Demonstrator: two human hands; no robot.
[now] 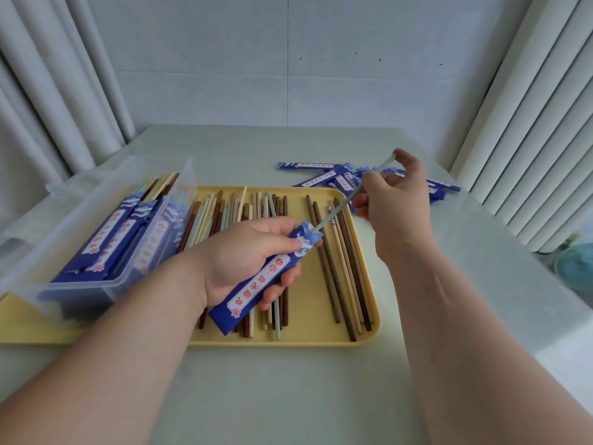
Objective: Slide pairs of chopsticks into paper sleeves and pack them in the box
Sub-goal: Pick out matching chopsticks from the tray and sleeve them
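Note:
My left hand (247, 252) grips a blue paper sleeve (256, 284) with red characters, held slantwise over the yellow tray (369, 335). My right hand (394, 200) pinches pale green chopsticks (340, 205) near their top end; their lower tips sit inside the sleeve's open mouth. Loose chopsticks (340, 271) in brown, cream, green and red lie across the tray. A clear plastic box (96, 261) at the left holds several sleeved pairs. Empty blue sleeves (324, 175) are piled behind the tray.
The pale green table (288, 396) stretches toward me. White curtains hang at both sides, and a grey wall stands behind. A teal object (577, 264) sits low at the far right edge.

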